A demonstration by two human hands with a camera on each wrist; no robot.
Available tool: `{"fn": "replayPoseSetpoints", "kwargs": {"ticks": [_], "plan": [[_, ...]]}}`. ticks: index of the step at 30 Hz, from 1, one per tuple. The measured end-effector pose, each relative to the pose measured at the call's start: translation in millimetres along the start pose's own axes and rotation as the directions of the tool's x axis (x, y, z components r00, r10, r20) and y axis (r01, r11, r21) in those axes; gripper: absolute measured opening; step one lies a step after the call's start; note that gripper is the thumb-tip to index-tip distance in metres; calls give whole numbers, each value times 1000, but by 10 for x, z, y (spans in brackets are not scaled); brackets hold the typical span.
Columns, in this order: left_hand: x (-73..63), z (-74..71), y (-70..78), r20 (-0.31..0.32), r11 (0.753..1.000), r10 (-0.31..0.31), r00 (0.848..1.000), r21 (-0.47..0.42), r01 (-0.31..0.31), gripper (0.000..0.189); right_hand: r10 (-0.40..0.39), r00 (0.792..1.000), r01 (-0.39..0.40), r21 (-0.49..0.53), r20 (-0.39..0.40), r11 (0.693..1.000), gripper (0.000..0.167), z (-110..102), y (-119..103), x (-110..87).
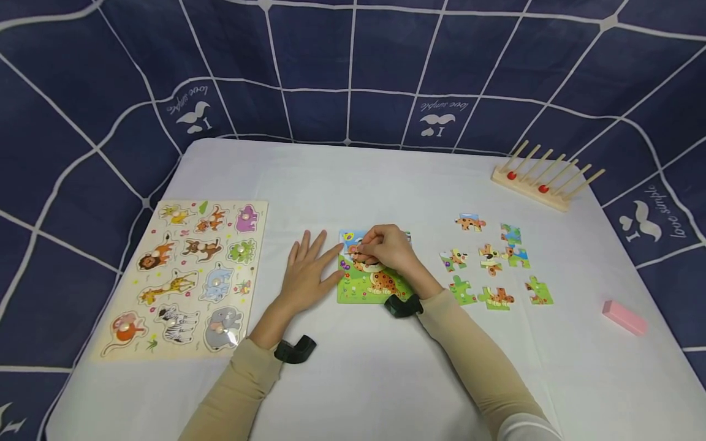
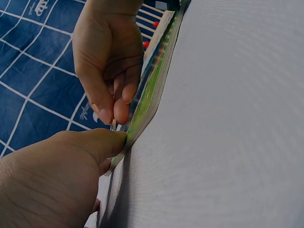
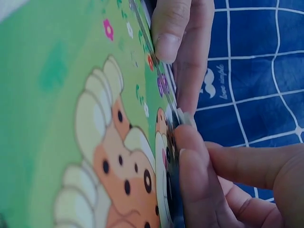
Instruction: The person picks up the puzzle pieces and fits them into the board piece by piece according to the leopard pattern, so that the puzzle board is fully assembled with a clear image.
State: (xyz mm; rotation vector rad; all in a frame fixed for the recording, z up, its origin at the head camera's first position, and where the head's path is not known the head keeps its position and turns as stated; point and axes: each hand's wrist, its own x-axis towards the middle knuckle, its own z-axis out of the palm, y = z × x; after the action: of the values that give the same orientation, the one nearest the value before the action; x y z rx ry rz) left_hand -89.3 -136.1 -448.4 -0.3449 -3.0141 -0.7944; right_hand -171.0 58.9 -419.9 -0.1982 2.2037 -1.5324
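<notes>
Left hand (image 1: pixel 306 275) lying spread, touching the puzzle (image 1: pixel 353 293), which is sitting mid-table, sky edge pointing away from the person; a piece (image 3: pixel 185 117), long axis unclear, is being pinched above its upper left by the right hand (image 1: pixel 386 248). White table (image 1: pixel 353 380) spreading beneath, blue gridded cloth (image 1: pixel 314 61) hanging beyond.

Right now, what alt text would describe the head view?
The right hand pinches a puzzle piece over a spotted-animal puzzle board; the left hand touches that board's left edge. Loose pieces lie to the right, an animal board to the left.
</notes>
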Motion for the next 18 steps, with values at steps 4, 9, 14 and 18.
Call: {"fn": "replayPoseSetpoints", "kwargs": {"ticks": [4,9,14,18], "plan": [[-2,-8,6,1,1000,1,1000,-2,-1,56,5,1000,-5,-7,-5,1000,10,7,9,7],[-2,-13,13,4,1000,5,1000,-3,-5,55,13,1000,-13,-31,-11,999,9,9,22,12],[-4,-3,1,18,1000,6,1000,9,-6,50,-12,1000,9,-97,-29,995,9,21,11,11],[-7,9,-8,17,1000,10,1000,17,-11,48,-69,997,61,-189,-35,980,10,30,2,-4]]}}
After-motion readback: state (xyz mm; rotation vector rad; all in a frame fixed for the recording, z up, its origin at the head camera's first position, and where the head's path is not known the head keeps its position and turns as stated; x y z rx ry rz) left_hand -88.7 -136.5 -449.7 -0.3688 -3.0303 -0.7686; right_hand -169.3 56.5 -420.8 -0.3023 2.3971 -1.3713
